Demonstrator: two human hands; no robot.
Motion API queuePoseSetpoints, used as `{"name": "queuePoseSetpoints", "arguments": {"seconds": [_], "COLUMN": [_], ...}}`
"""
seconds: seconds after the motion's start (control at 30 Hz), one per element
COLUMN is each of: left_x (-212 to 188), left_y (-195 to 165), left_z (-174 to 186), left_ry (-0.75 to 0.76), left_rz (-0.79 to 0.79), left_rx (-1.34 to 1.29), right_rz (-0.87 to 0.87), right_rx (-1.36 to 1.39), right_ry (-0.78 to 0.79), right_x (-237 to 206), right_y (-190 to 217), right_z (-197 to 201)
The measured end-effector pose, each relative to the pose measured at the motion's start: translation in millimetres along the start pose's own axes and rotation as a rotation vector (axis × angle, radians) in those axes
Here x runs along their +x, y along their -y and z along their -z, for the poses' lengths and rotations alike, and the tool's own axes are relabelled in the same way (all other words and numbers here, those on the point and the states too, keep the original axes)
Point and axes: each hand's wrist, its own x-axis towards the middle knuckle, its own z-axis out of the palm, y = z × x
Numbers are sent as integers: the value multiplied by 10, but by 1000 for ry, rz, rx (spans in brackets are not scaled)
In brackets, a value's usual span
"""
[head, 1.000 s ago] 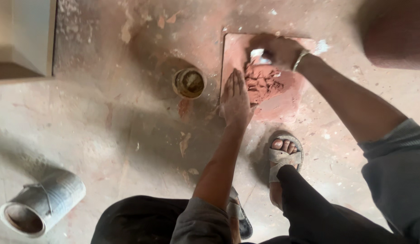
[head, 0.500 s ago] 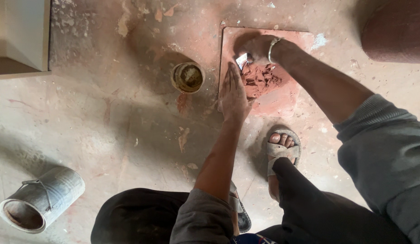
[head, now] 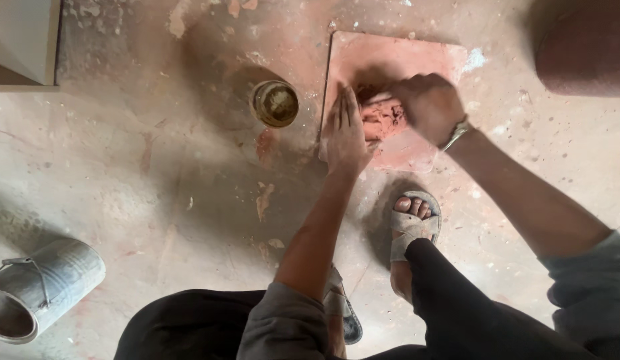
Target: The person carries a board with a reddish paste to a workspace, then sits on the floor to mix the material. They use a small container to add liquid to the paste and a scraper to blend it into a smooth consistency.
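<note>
A lump of reddish clay (head: pixel 382 120) lies on a square reddish slab (head: pixel 423 63) on the floor. My left hand (head: pixel 345 133) lies flat with fingers together against the left side of the clay, at the slab's left edge. My right hand (head: pixel 427 103), with a metal bracelet at the wrist, is curled over the clay's top and right side and presses on it. Part of the clay is hidden under the right hand.
A small round tin (head: pixel 275 103) with murky contents stands left of the slab. A grey metal bucket (head: pixel 40 287) lies on its side at the lower left. My sandalled foot (head: pixel 411 227) is just below the slab. A dark reddish mass (head: pixel 583 47) fills the top right corner.
My right hand has come down from the slab's top edge onto the clay. The loose crumbled pieces are now gathered into one lump between both hands. My left hand has hardly moved.
</note>
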Motion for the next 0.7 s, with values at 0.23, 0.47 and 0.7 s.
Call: {"name": "queuePoseSetpoints", "arguments": {"seconds": [0.23,0.47,0.7], "left_x": [62,74,6], "left_y": [-104,-116,-95], "left_z": [97,54,-16], "left_ry": [125,248,218], "left_rz": [-27,-33,-50], "left_rx": [130,223,217], "right_rz": [-740,-949,-1005], "right_rx": [515,849,886], "right_ry": [6,150,9], "right_x": [-293,-822,-842], "right_y": [-663,-473,-95], "right_z": [158,-30,-89]}}
